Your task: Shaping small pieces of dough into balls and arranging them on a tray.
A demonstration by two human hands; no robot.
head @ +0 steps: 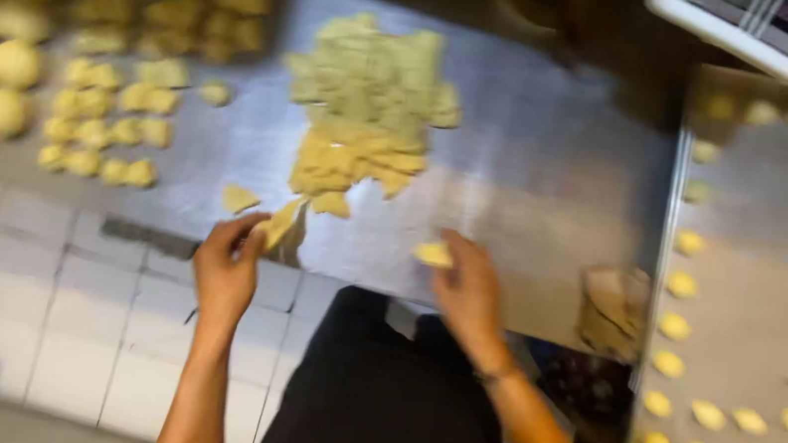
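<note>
My left hand (pixel 226 269) pinches a small flat piece of yellow dough (pixel 279 222) at the near edge of a metal work surface (pixel 517 197). My right hand (pixel 468 291) holds another small dough piece (pixel 432 253) between its fingertips, just right of the left one. A heap of cut dough pieces (pixel 368 108) lies on the metal beyond both hands, with one loose piece (pixel 239 197) near the left hand. The picture is blurred by motion.
Rows of shaped dough pieces and round dough balls (pixel 0 88) cover the left of the surface. A metal tray (pixel 757 286) with spaced small dough pieces stands at the right. A white device (pixel 759 26) sits at the top right. White tiles (pixel 82 314) lie below.
</note>
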